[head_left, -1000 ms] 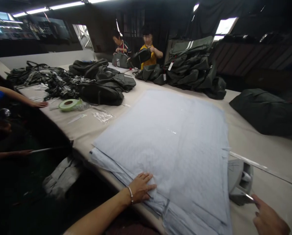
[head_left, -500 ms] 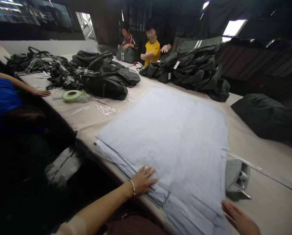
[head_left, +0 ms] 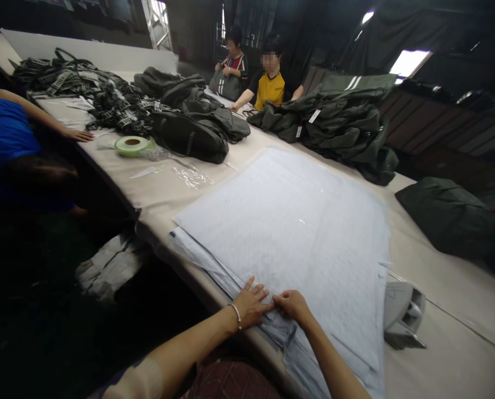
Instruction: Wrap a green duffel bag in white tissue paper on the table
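Observation:
A stack of large, whitish translucent plastic bags (head_left: 289,233) lies flat on the table in front of me. My left hand (head_left: 251,306), with a bracelet at the wrist, rests with fingers spread on the stack's near edge. Right beside it, my right hand (head_left: 291,305) has its fingers curled in a pinch at the edge of the top bag. The fingertips of both hands almost meet. Below my right hand the near edges of the bags are creased and folded.
A grey device (head_left: 403,316) stands at the stack's right edge. A green tape roll (head_left: 133,145), dark straps (head_left: 118,102) and dark green bags (head_left: 339,124) cover the table farther off. One person in blue (head_left: 6,130) bends at the left; two people work at the back.
My right hand has moved left from the stack's right edge to beside my left hand and closed on the bag's edge. My left hand stays on the stack. The view has shifted slightly.

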`<state>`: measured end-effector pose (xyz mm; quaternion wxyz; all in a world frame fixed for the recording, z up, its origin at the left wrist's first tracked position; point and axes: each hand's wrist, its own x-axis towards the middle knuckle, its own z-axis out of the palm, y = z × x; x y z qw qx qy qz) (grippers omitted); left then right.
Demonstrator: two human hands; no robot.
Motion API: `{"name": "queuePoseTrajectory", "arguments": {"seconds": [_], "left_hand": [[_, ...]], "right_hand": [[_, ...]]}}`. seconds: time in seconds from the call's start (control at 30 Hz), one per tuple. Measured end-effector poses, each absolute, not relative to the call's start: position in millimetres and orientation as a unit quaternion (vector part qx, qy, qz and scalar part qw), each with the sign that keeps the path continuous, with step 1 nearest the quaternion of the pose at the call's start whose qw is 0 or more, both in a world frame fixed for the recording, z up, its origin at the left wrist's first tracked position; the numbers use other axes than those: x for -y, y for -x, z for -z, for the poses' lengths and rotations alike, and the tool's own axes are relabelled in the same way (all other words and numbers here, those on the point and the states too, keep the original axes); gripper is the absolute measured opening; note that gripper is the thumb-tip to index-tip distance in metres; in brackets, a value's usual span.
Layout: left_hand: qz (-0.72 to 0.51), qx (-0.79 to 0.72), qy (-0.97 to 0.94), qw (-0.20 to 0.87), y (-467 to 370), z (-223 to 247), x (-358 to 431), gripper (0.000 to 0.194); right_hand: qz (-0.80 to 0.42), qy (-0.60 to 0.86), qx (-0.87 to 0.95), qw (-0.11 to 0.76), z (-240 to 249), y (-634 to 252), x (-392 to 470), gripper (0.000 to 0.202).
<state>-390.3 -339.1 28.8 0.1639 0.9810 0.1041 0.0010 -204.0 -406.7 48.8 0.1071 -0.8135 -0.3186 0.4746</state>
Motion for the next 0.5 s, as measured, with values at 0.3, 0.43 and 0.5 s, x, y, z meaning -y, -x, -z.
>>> {"name": "queuePoseTrajectory", "arguments": {"seconds": [0.3, 0.43, 0.5], "left_hand": [[-0.021, -0.116, -0.977, 0.178, 389.7, -28.2, 341.2, 0.051], [-0.034, -0.109, -0.977, 0.182, 389.5, -23.1, 340.8, 0.051], [-0.044, -0.107, -0.976, 0.183, 390.5, -21.1, 339.9, 0.051]], "right_hand": [[-0.399, 0.83, 0.387, -0.049, -52.5, 196.6, 395.4, 0.041], [-0.317, 0.852, 0.413, -0.06, -55.3, 190.9, 403.8, 0.043], [-0.303, 0.852, 0.424, -0.057, -55.0, 187.8, 409.4, 0.045]]}}
